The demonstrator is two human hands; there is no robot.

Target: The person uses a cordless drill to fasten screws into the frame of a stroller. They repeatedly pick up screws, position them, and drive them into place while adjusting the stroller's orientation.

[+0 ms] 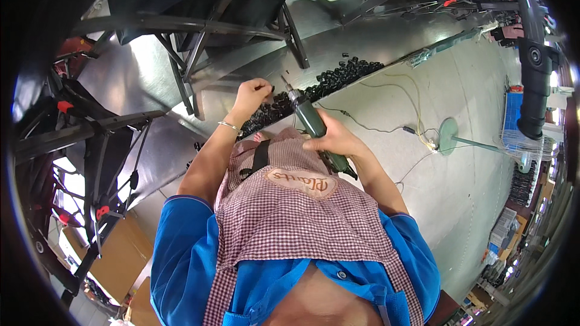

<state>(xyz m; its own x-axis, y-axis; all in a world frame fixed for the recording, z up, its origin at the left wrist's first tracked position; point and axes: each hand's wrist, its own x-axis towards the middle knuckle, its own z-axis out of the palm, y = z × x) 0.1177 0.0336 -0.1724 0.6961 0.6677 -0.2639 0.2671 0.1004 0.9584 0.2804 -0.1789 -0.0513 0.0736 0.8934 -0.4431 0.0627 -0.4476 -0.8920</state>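
My right hand [339, 137] is wrapped round a dark green electric screwdriver [310, 119], its metal bit pointing up and away over the metal worktop [238, 63]. My left hand [252, 98] is closed in a pinch on a small black part [271, 89], to the left of the bit; the part's exact kind is too small to make out. Between and beyond both hands, a long heap of small black plastic pieces [344, 76] lies along the worktop's near edge. Dark metal tube frames [190, 75] stand on the worktop ahead of my left hand.
More black frames with red fittings [65, 106] crowd the left side. A cable [377, 122] trails from the screwdriver across the floor at right, near a round green stand base [447, 136]. A black curved handle [534, 93] hangs at far right; cardboard [115, 259] stands lower left.
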